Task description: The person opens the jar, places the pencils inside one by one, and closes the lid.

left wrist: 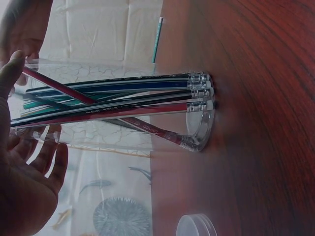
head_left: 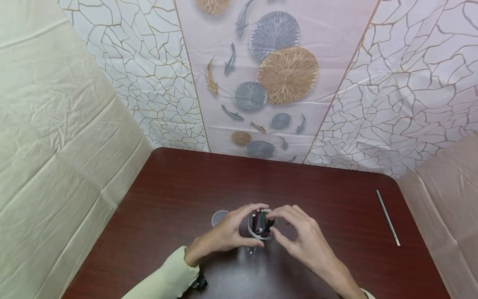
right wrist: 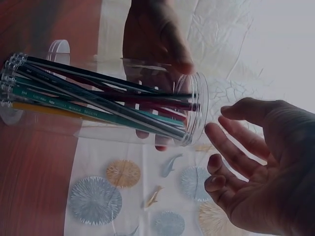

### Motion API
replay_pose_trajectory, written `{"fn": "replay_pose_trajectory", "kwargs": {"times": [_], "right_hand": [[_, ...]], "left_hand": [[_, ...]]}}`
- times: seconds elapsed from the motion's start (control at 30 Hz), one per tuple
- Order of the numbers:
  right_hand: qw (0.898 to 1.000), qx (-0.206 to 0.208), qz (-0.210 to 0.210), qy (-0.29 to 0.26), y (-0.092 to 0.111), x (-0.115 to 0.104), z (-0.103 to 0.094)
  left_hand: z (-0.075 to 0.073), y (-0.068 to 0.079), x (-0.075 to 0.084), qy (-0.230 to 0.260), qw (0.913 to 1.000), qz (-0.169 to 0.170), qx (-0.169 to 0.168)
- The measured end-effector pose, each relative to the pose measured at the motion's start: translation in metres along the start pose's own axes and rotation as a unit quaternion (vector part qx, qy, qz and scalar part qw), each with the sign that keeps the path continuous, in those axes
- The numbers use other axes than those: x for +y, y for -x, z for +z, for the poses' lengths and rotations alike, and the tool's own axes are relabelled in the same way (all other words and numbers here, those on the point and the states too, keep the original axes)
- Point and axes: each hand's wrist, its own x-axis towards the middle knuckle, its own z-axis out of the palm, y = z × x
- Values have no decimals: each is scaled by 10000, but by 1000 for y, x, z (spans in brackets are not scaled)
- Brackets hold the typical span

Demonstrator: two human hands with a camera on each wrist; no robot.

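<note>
A tall clear plastic jar (right wrist: 201, 113) stands on the table, full of pencils (right wrist: 98, 93) in black, green, blue, red and yellow. Their eraser ends rest at the bottom. My left hand (head_left: 228, 232) grips the jar round its upper part, thumb on the near side and fingers on the far side. Just above and to the right of the open mouth is my right hand (head_left: 308, 241), its fingers loosely bent and apart. Nothing is held in it; the right wrist view shows a gap between its fingertips and the rim. A round clear lid (head_left: 219, 216) lies left of the jar, partly behind the left hand.
A single pencil (head_left: 388, 218) lies by itself on the dark red-brown table (head_left: 179, 182) near the right edge. Patterned cloth (head_left: 239, 124) hangs behind the table, with plain cloth (head_left: 67, 158) along the left side.
</note>
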Motion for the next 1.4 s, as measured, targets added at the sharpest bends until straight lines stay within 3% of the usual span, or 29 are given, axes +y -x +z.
{"fn": "replay_pose_trajectory", "kwargs": {"times": [0.2,0.43,1.0,1.17,1.4], "right_hand": [[9992,105,-336,183,-4,-2,4],[9978,-19,-659,25,-2,-2,9],[9964,-47,-817,216,-1,0,11],[9979,188,-595,168,-2,4,-4],[9925,959,371,657,2,30,-50]], "left_hand": [[0,0,0,-14,10000,22,-23],[0,0,0,108,9999,-14,-61],[0,0,-2,47,10000,16,-17],[1,0,-2,94,10000,-15,-3],[0,0,-1,21,10000,-83,-20]]}}
